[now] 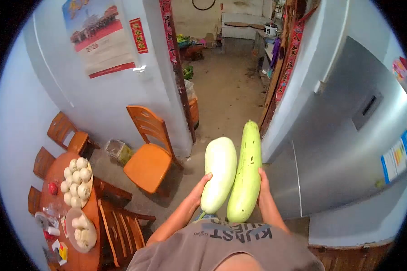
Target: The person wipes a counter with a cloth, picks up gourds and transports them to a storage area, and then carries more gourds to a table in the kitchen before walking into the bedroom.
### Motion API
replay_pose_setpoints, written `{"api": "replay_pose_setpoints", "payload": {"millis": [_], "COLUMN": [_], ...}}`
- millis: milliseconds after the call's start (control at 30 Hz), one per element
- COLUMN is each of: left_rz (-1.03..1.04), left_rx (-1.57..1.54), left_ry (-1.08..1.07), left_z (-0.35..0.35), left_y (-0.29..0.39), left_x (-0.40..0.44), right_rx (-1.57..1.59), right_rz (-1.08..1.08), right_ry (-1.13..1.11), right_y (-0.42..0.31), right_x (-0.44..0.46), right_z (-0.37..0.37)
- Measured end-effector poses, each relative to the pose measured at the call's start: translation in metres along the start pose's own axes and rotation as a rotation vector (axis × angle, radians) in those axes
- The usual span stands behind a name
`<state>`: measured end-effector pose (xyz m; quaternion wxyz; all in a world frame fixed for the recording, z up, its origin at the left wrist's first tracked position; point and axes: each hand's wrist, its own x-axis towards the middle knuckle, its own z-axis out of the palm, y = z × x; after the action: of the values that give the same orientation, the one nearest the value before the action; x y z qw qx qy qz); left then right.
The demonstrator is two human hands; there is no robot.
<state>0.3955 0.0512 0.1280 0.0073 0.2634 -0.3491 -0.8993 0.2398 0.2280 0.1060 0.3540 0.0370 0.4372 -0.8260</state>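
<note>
Between the orange chair point(148, 168) and the steel refrigerator point(339, 149), just in front of the printed shirt point(201, 247), the left hand point(200, 189) grips the outer flank of the pale gourd point(220, 169) and the right hand point(265, 187) that of the longer green gourd point(245, 180), the two lying side by side with their far ends apart and most fingers hidden. Holding them well likely calls for steady inward pressure and support beneath the weight, since rounded skins could roll or slip; elbows close to the body should help balance both.
</note>
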Motion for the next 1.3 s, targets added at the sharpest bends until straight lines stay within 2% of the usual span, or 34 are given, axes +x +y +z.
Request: {"api": "replay_pose_setpoints", "payload": {"millis": [67,100,167,267,400,500,633,733,800,867,1067,1133,1200,1233,1267,1300], "left_rz": [-0.013,0.039,0.081,-0.002,-0.012,-0.064,-0.010,0.018,0.016,0.008,0.154,0.173,0.229,0.203,0.249,0.333], "left_rx": [0.023,0.019,-0.021,-0.002,0.067,0.062,0.093,0.129,0.110,0.052,-0.128,-0.110,0.101,0.028,0.048,0.136], "left_ry": [0.003,-0.010,-0.052,-0.101,-0.155,-0.127,-0.199,-0.204,-0.149,-0.096,-0.003,0.037,0.220,-0.047,0.027,0.007], "left_z": [-0.015,-0.015,-0.015,-0.005,-0.005,0.008,0.016,0.013,0.016,0.013,-0.002,-0.012,-0.019,-0.032,-0.037,-0.033], "left_y": [0.025,0.044,0.085,0.148,0.203,0.247,0.294,0.342,0.374,0.405,0.498,0.531,0.569,0.593,0.610,0.630], "left_x": [0.034,0.067,0.128,0.196,0.282,0.356,0.472,0.561,0.596,0.639,0.715,0.742,0.767,0.782,0.803,0.808], "right_rx": [0.034,0.029,0.024,-0.012,0.114,0.208,0.218,0.174,0.257,0.194,0.021,-0.020,0.016,0.040,0.035,-0.035], "right_rz": [0.170,0.148,-0.051,-0.084,-0.027,-0.077,-0.076,-0.088,-0.022,0.002,0.167,0.216,0.244,0.333,0.329,0.300], "right_ry": [-0.126,-0.129,-0.122,0.023,-0.038,-0.048,-0.108,-0.059,-0.138,-0.186,-0.108,-0.094,-0.158,-0.199,-0.191,-0.195], "right_y": [-0.019,-0.024,-0.034,-0.067,-0.082,-0.105,-0.150,-0.173,-0.186,-0.208,-0.233,-0.235,-0.238,-0.242,-0.239,-0.248], "right_x": [0.046,0.080,0.143,0.210,0.300,0.376,0.476,0.578,0.630,0.684,0.835,0.884,0.932,0.963,0.992,1.012], "right_z": [0.018,0.028,0.044,0.072,0.069,0.080,0.102,0.112,0.119,0.144,0.214,0.243,0.273,0.283,0.297,0.310]}}
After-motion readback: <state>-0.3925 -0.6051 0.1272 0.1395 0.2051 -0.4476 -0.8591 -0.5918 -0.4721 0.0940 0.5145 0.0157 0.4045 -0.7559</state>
